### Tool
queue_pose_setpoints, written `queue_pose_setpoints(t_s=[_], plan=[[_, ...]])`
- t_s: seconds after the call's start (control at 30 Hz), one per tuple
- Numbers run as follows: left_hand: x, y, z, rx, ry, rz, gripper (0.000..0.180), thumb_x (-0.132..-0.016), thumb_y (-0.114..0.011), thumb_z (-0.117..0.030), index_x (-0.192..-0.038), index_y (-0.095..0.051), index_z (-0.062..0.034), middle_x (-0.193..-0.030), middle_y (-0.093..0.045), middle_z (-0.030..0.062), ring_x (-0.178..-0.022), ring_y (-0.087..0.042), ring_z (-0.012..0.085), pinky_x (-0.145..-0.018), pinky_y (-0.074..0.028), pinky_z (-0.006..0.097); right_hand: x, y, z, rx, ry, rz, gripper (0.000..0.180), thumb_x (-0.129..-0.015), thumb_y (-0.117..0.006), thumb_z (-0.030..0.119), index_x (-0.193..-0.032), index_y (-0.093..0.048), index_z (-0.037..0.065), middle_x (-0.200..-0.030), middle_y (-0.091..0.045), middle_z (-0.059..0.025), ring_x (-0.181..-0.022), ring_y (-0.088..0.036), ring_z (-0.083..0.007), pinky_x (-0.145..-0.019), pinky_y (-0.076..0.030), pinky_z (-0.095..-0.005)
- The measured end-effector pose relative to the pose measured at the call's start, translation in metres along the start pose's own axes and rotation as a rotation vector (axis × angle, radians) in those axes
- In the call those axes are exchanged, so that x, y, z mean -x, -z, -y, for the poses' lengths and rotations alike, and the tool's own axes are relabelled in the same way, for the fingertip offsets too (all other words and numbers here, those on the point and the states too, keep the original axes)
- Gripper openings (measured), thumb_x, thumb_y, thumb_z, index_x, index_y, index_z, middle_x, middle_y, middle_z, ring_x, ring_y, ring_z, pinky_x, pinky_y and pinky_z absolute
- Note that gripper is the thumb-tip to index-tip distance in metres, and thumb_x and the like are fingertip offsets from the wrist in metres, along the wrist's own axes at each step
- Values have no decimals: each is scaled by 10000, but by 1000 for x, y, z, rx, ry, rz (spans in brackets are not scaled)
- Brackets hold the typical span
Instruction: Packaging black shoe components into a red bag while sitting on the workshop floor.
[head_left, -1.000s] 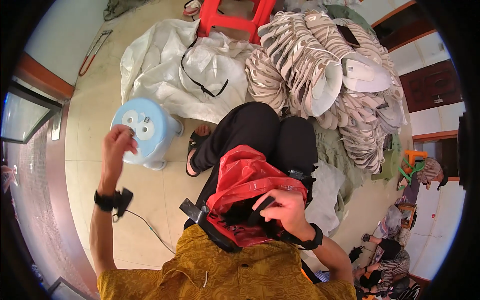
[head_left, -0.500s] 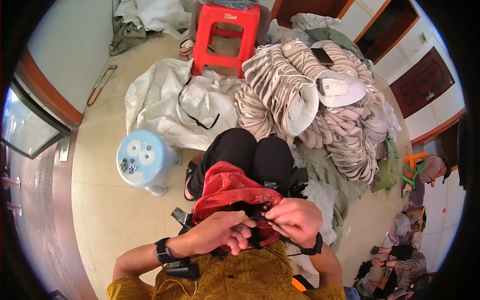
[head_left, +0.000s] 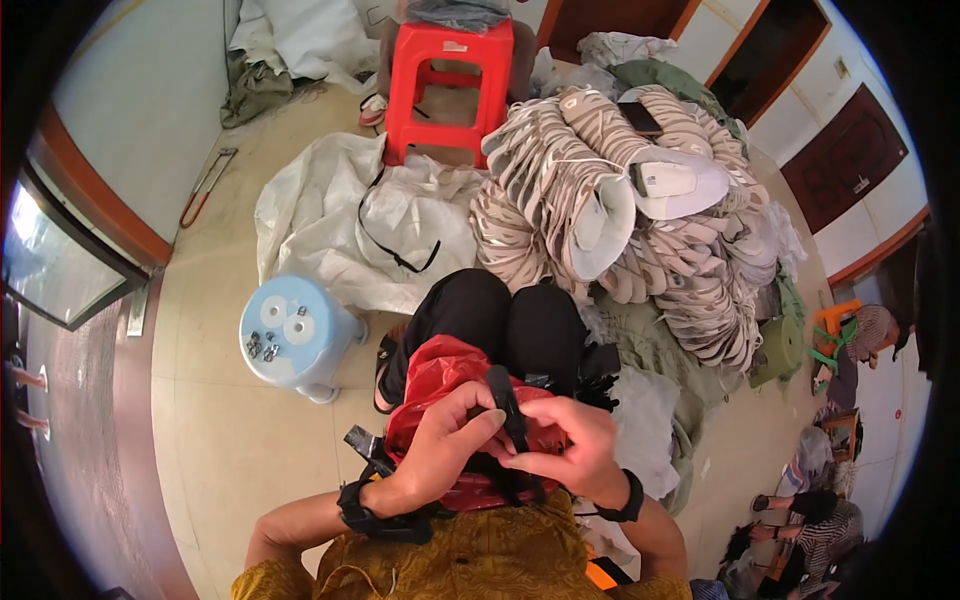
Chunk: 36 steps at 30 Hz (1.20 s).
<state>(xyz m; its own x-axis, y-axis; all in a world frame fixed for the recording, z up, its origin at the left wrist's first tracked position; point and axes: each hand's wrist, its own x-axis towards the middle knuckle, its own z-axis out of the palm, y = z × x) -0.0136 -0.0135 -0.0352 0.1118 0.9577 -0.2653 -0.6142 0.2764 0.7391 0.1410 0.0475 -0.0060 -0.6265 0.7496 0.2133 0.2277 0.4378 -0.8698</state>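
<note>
A short black strap (head_left: 508, 405) stands upright between my two hands, above a red plastic bag (head_left: 440, 365) that lies open in my lap. My left hand (head_left: 447, 445) is closed, its thumb and fingers pinching the strap from the left. From the other side my right hand (head_left: 578, 448) grips the same strap between thumb and fingers. More black pieces show inside the bag below; my hands hide part of them. Several small dark shiny pieces (head_left: 262, 347) lie on a light blue stool (head_left: 290, 375) to my left.
Ahead to the right rises a big pile of beige, striped shoe uppers (head_left: 560, 190), with a phone (head_left: 640, 118) on top. A white sheet (head_left: 320, 220) covers floor beside a red stool (head_left: 450, 75). Other people (head_left: 815, 535) sit at the far right.
Both hands have drawn together around the black strap, which now stands upright above the bag. My left fingers, loosely spread before, have closed on it.
</note>
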Motion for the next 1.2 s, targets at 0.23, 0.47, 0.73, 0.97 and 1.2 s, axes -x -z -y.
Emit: queue_pose_setpoints(t_s=[0.23,0.47,0.73,0.97,1.2], plan=[[-5,2,-4,75,31,18,190,-899,-363,-151,-923,-462,8,-825,-544,98,-698,-572,176,-603,-494,286,4,3,-18,89,104,-15,293,-611,-706,48,-887,-608,33,-745,-616,-81,-566,-581,-141,-515,-460,-226],[-19,0,1,136,239,119,103,-867,-441,-105,-871,-473,-7,-708,-519,66,-612,-553,128,-506,-473,246,0,13,-15,-88,-33,122,288,-615,-709,79,-885,-620,38,-708,-606,-73,-580,-584,-144,-517,-445,-234],[-14,-5,-11,-307,183,74,169,-829,-509,-113,-935,-470,12,-639,-491,43,-523,-479,98,-447,-399,221,7,26,-29,106,-31,36,166,-585,-709,93,-680,-594,22,-618,-551,-54,-528,-536,-187,-460,-398,-273],[-21,-10,-5,-392,190,112,137,-868,-455,-134,-858,-479,0,-679,-492,43,-497,-446,70,-396,-349,194,9,21,-31,400,186,-36,243,-484,-735,156,-643,-583,52,-699,-539,-21,-700,-530,-208,-579,-423,-314],[-29,-9,-7,165,245,82,215,-867,-453,-162,-988,-483,13,-876,-509,103,-683,-520,168,-601,-443,274,5,28,-43,39,42,41,191,-559,-705,61,-705,-588,20,-734,-589,-23,-702,-569,-168,-590,-439,-268]])
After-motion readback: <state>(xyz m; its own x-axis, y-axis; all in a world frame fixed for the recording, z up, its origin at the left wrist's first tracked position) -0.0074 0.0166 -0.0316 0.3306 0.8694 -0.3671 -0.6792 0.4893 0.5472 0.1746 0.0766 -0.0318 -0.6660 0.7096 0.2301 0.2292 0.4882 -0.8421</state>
